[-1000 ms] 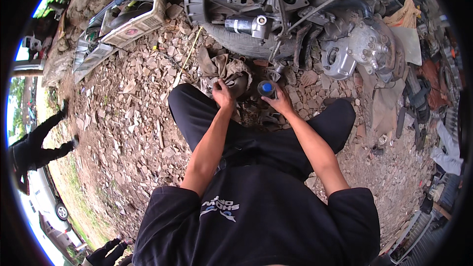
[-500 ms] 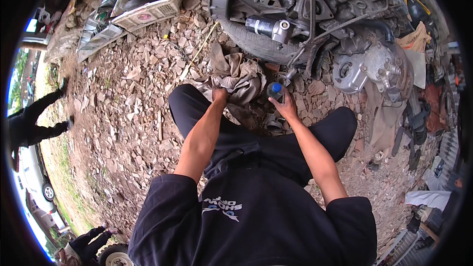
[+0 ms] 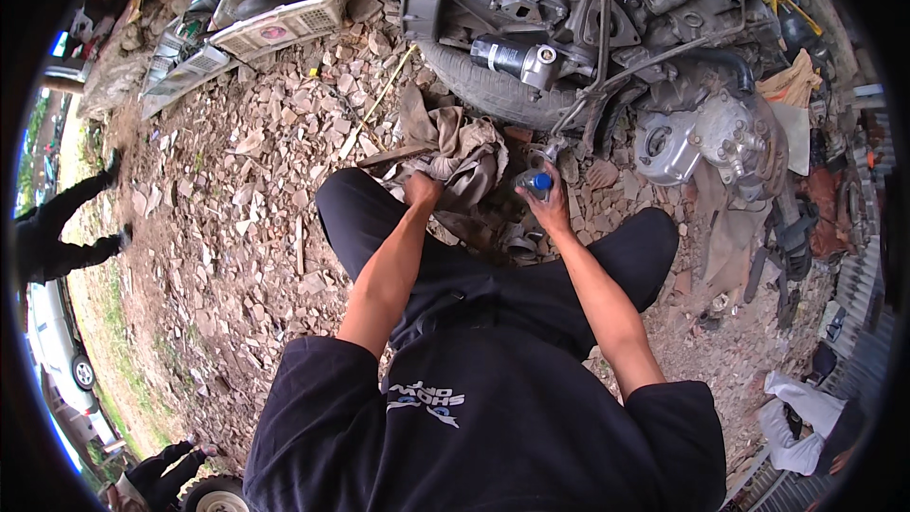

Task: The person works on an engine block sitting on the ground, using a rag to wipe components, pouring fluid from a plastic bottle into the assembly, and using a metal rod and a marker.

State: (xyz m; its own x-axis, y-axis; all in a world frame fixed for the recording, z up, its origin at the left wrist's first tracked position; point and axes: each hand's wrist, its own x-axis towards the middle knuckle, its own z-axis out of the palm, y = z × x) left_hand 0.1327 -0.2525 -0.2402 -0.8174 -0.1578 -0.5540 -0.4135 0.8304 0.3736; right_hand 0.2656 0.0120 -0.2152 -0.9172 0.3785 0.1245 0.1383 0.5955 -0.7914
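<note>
My left hand (image 3: 421, 188) is closed on a crumpled grey-brown rag (image 3: 460, 147) lying on the rubble in front of my knees. My right hand (image 3: 550, 207) grips a plastic bottle with a blue cap (image 3: 541, 181), held upright just right of the rag. Small metal pieces (image 3: 521, 245) lie on the stones below the bottle. Beyond both hands are an engine assembly (image 3: 512, 0), a worn tyre (image 3: 455, 81) and a silvery metal housing (image 3: 718, 147).
Crates of parts (image 3: 280, 19) stand at upper left. Cloth scraps (image 3: 730, 242) and corrugated metal sheets (image 3: 853, 313) are at right. People in dark trousers (image 3: 66, 213) (image 3: 161, 469) are at left, near a white car (image 3: 57, 332); another person (image 3: 796, 422) is at lower right.
Since a second ago the view has shifted, with the engine appearing further right. My right hand and the bottle sit slightly further right; my left hand has moved a little lower on the rag.
</note>
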